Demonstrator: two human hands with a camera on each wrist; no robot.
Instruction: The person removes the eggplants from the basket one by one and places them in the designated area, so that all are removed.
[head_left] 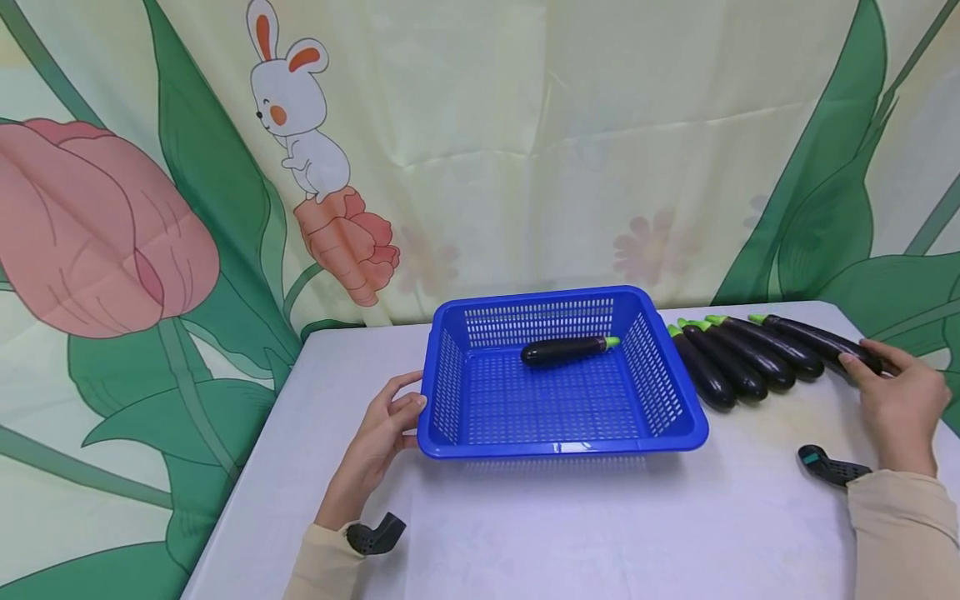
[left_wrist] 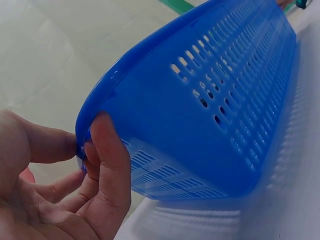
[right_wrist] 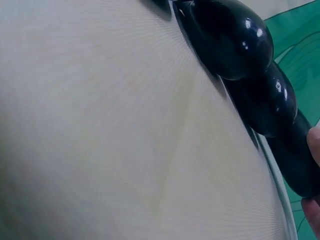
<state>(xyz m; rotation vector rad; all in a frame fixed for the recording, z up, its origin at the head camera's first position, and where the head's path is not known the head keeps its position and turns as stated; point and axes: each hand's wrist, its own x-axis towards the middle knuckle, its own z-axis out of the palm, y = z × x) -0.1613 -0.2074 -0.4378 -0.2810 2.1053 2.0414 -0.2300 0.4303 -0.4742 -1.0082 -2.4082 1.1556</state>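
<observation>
The left hand (head_left: 378, 433) pinches the blue basket (head_left: 561, 450) rim steady while the right hand (head_left: 900, 400), fingers seemingly curling around the farthest of 4 eggplants (head_left: 817, 340), should grip mid-body before lifting.

Right hand (head_left: 900, 400) covers near end of rightmost eggplant (head_left: 817, 337). Right wrist view blurred; fingertips (right_wrist: 315, 145) cut by right edge.

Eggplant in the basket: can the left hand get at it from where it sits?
Probably yes. The left hand holds the basket rim; the open top leaves the eggplant uncovered, but it must release first.
</observation>
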